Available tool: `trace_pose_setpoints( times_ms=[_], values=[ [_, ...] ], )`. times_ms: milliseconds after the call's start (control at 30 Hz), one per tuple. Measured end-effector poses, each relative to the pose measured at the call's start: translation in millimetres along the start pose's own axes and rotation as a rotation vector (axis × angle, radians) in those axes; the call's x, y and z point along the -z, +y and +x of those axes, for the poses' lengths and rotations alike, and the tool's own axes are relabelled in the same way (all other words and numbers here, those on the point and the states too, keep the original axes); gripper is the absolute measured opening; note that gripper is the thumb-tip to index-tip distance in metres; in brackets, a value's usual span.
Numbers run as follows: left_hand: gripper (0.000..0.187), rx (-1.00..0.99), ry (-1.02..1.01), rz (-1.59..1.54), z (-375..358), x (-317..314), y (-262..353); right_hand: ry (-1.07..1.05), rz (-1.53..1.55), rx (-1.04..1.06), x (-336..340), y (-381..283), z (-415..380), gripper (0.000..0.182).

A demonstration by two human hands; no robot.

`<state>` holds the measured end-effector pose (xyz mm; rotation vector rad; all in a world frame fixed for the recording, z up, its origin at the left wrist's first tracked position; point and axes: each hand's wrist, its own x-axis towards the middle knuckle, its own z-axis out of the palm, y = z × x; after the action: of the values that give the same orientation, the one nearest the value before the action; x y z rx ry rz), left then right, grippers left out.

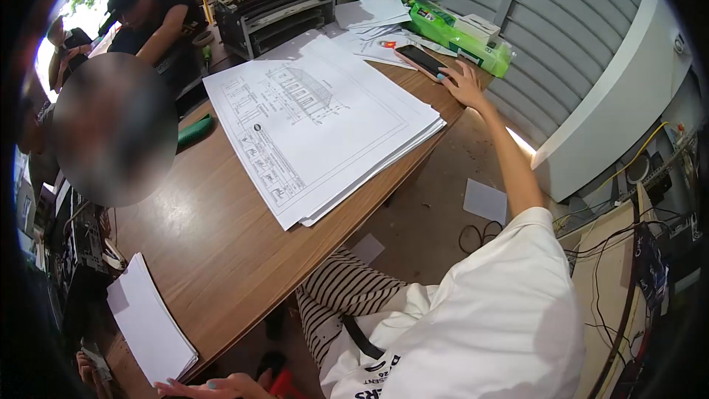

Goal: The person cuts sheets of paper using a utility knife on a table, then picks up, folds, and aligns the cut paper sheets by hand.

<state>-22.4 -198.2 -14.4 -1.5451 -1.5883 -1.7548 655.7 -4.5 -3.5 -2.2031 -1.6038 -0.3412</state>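
Observation:
My right hand [464, 87] reaches to the far right corner of the wooden table. Its fingers are spread, with a teal-nailed fingertip at the near end of a smartphone [421, 61] lying there. My left hand [214, 386] is low at the bottom edge, fingers stretched out beside the corner of a stack of white paper [151, 321]; part of this hand is cut off by the frame. Between the hands lies a thick pile of large printed sheets [332, 125], its top one showing a building drawing with dimension lines.
Green plastic packs [458, 37] and loose papers [377, 18] sit at the back, near an opened printer-like machine [281, 11]. A green-handled object [195, 131] lies left of the drawings. People stand across the table [221, 251]. Cables [617, 251] hang at right.

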Motion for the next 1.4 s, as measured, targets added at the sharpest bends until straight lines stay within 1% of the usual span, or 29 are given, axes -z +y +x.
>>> trace_pose_setpoints(
  times_ms=[33, 67, 133, 167, 200, 267, 300, 367, 400, 467, 500, 567, 600, 667, 700, 767, 800, 867, 900, 967, 1200, 1400],
  values=[
    [0.053, -0.039, 0.01, 0.022, -2, -5, 4, 0.119, 0.118, 0.043, -5, -1, 4, 0.042],
    [0.053, -0.077, 0.02, 0.047, -5, -9, 8, 0.124, 0.114, 0.042, -5, 2, 4, 0.042],
    [0.055, -0.129, 0.032, 0.082, -7, -15, 14, 0.014, -0.021, -0.003, -9, 2, 1, 0.042],
    [0.055, -0.146, 0.038, 0.097, -8, -17, 16, 0.075, 0.014, -0.006, -8, 0, 1, 0.05],
    [0.056, -0.162, 0.045, 0.11, -9, -20, 19, 0.073, 0.011, -0.01, -8, -3, 2, 0.05],
    [0.057, -0.187, 0.054, 0.125, -11, -25, 22, 0.23, 0.3, 0.018, -11, -2, 9, 0.071],
    [0.058, -0.195, 0.058, 0.129, -11, -27, 23, 0.23, 0.296, 0.013, -12, -1, 11, 0.071],
    [0.06, -0.209, 0.065, 0.133, -12, -30, 26, 0.039, 0.319, -0.129, -11, -6, 14, 0.094],
    [0.06, -0.215, 0.069, 0.13, -12, -33, 28, 0.038, 0.316, -0.136, -12, -9, 15, 0.094],
    [0.062, -0.22, 0.076, 0.128, -11, -38, 30, 0.085, 0.22, -0.192, -19, -8, 18, 0.104],
    [0.061, -0.229, 0.079, 0.144, -12, -41, 33, 0.084, 0.218, -0.195, -20, -6, 19, 0.104],
    [0.06, -0.238, 0.057, 0.161, -10, -46, 34, 0.17, 0.238, -0.127, -22, -5, 18, 0.1],
    [0.06, -0.246, 0.047, 0.168, -9, -49, 34, 0.17, 0.236, -0.131, -22, -4, 17, 0.1],
    [0.059, -0.256, 0.031, 0.176, -7, -53, 33, 0.182, 0.454, -0.119, -17, -7, 14, 0.098],
    [0.058, -0.254, 0.019, 0.179, -6, -55, 33, 0.18, 0.451, -0.124, -14, -10, 13, 0.098],
    [0.058, -0.229, -0.001, 0.188, -6, -61, 40, 0.248, 0.349, -0.07, -16, -8, 14, 0.095],
    [0.058, -0.227, -0.005, 0.187, -5, -63, 43, 0.244, 0.345, -0.072, -15, -7, 14, 0.095],
    [0.059, -0.21, -0.001, 0.19, -5, -66, 46, 0.301, 0.344, 0.015, -18, -6, 15, 0.096],
    [0.059, -0.208, -0.004, 0.193, -5, -67, 46, 0.296, 0.343, 0.015, -20, -6, 15, 0.096],
    [0.06, -0.208, 0.005, 0.184, -4, -67, 44, 0.33, 0.355, 0.025, -17, -9, 13, 0.089],
    [0.062, -0.239, -0.021, 0.214, -7, -65, 35, 0.317, 0.325, 0.044, -11, -14, 11, 0.086],
    [0.066, -0.235, -0.019, 0.261, -11, -63, 26, 0.295, 0.402, 0.019, -13, -11, 12, 0.087]
  ],
)
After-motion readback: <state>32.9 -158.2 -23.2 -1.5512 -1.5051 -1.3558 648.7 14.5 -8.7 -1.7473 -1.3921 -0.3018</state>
